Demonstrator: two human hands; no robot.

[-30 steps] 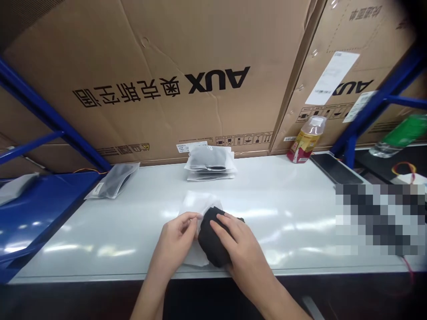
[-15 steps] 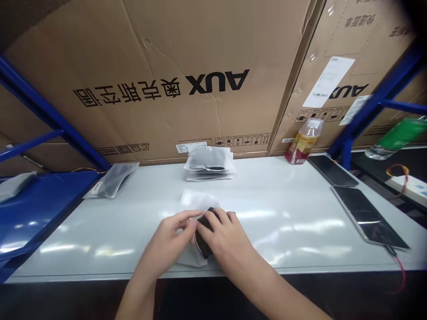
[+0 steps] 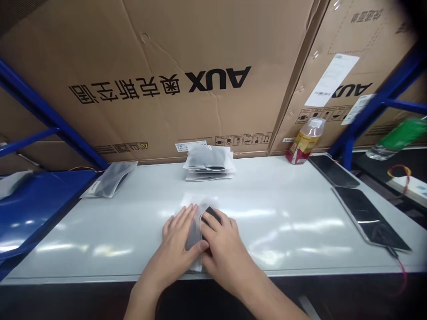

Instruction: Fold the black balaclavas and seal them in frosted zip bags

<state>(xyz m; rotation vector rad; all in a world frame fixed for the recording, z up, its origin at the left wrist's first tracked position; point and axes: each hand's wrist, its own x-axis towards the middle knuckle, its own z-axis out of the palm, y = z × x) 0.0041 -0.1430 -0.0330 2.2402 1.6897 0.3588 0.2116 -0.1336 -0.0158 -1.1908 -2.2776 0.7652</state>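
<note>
A person's left hand (image 3: 176, 246) lies open and flat, fingers spread, pressing on a white plastic bag (image 3: 195, 235) on a white table (image 3: 283, 251), in this view from the head camera. The right hand (image 3: 225, 253) curves over a black bundle (image 3: 210, 214) beside it, fingers bent across the top; whether it is gripping or only pressing cannot be told from here. The bundle sits at the middle of the bag, close to the table's front edge, and most of it is hidden under the hands.

Behind them stands a stack of filled bags (image 3: 208, 162), and a single dark bag (image 3: 110, 179) lies off to the left. Further right are a plastic bottle (image 3: 303, 141) and two phones (image 3: 333, 171) (image 3: 368, 218), the nearer with a red wire (image 3: 402, 278) trailing off the table.

The risks, as judged from this position: the glossy tabletop may let the thin bag slide under pressure, and the bundle could slip out of it if the hands part unevenly. Being so close to the front edge, a careless push could send the bag over it. Pulled hard, the plastic could also tear.
</note>
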